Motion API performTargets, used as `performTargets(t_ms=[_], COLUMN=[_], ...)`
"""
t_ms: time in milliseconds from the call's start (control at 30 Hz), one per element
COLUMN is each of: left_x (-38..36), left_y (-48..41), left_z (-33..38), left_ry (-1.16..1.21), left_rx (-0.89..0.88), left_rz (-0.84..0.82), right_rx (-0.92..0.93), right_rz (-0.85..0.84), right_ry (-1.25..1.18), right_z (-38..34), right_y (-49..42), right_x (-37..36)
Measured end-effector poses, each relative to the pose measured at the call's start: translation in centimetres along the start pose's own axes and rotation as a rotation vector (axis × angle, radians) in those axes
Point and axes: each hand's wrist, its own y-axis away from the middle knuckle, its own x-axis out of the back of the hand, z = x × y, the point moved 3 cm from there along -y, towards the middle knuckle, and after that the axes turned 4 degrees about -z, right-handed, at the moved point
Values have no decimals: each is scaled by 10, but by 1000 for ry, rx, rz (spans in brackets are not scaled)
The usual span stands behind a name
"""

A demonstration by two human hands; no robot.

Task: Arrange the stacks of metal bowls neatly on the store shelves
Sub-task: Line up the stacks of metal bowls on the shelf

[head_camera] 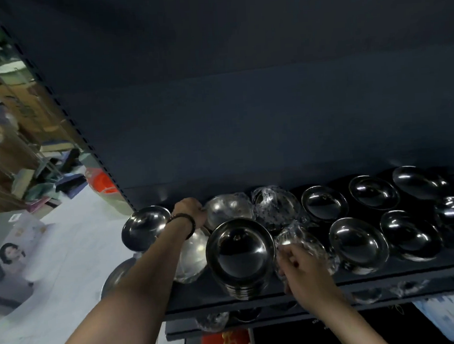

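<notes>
Several stacks of shiny metal bowls stand in two rows on a dark shelf [386, 279]. My left hand [189, 210] reaches to the back row and grips the rim of a plastic-wrapped bowl stack [228, 207], between it and a bare bowl [144, 227] at the shelf's left end. My right hand [303, 270] pinches the plastic of a wrapped stack [304, 243] in the front row. A tall bare stack [240, 253] stands between my two arms. Another wrapped stack [276, 206] sits behind it. My left forearm partly hides a wrapped stack [192, 256].
Bare bowl stacks [358, 243] fill the shelf to the right. The dark back panel [244, 117] rises behind. Lower shelves hold more wrapped bowls [212, 321] and a red item [225, 343]. White floor [66, 261] and boxes lie to the left.
</notes>
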Motion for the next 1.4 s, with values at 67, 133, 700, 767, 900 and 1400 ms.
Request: performTargets(t_ms=[67,133,700,767,900,1400], left_x=[-4,-7,23,33,54,67], left_y=[-22,-34,-35,-27,0,106], left_z=[1,1,9,5,-17,-134], left_ry=[-79,-126,-46,-2,131,363], left_rx=[5,22,-116,-103,-29,141], left_rz=[-57,-121,-78,-25,95,221], right_rx=[-34,-70,-564,-584,-586,-387], right_rz=[35,60,132,113,38,203], right_ry=[12,-3,-765,-788,-891,-1008], right_z=[-4,-9,51,47,34,14], right_y=[12,20,-2,-3,0,34], right_x=[-7,-18,-142,-141,-136,-164])
